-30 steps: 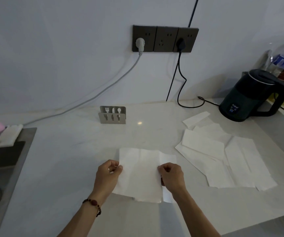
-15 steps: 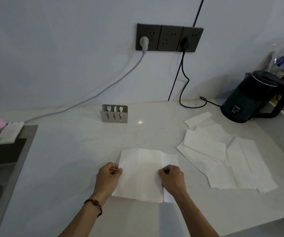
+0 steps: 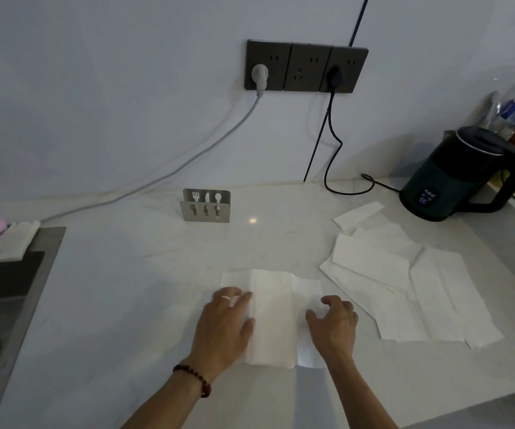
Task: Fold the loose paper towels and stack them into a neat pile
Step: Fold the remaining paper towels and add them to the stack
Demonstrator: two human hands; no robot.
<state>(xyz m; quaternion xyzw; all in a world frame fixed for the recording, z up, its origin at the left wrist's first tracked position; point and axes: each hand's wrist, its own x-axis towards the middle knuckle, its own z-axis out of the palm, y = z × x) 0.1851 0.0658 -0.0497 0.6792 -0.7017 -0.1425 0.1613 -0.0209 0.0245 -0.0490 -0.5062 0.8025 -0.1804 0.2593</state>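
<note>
Wide pale countertop (image 3: 126, 289), bare to the left up to the sink edge (image 3: 42, 274). Right of centre, well apart from the hands, a loose heap of paper towels (image 3: 405, 283). Straight ahead, one paper towel (image 3: 273, 311) lying flat, long axis seemingly fore-and-aft. Left hand (image 3: 225, 323) spread flat on its left strip; right hand (image 3: 332, 323) loosely curled over its right edge, gripping nothing, nearer the heap.

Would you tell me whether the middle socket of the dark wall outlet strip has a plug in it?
No, the middle socket is bare, while the grey plug and black plug fill its neighbours.
</note>
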